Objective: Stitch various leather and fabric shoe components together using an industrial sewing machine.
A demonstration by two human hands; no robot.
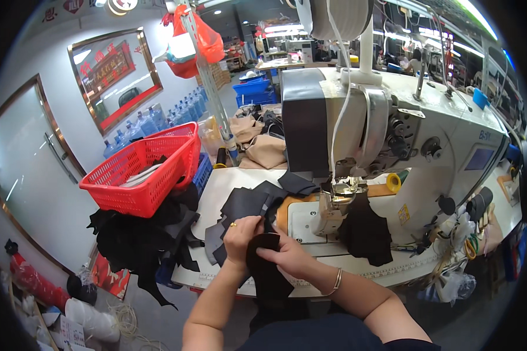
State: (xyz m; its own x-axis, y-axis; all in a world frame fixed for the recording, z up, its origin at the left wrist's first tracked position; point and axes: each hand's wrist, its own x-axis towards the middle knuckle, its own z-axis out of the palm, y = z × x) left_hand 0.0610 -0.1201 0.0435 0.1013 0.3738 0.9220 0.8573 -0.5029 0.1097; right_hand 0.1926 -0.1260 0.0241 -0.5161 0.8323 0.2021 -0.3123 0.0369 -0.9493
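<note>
Head view: The right hand (287,254) grasps a dark fabric piece (268,272), with the thumb laid flat over its face and the fingers behind. The piece is located in front of the person, at the near edge of the white surface (231,176), and hangs downward with its lower end toward the person. The left hand (240,238) is just beside it, fingers curled together at its upper left; whether the fingertips pinch this piece cannot be told, as they are partly hidden. A ring (233,224) is on the left hand and a bangle (336,282) is on the right wrist.

Beyond the hands, overlapping dark fabric pieces (246,202) lie on the surface, left of the needle area of a large white sewing machine (445,181). A further black panel (368,231) lies right of the needle area, draped toward the near edge. A yellow spool (394,183) is noted behind that panel, by the machine body.

To the left, a red perforated basket (140,190) stands above a heap of black cloth (137,237), which hangs down beside the surface. Beige pieces (266,151) are piled past the far edge. Blue bins (255,90) stand farther back, and large water bottles (149,124) line the wall.
</note>
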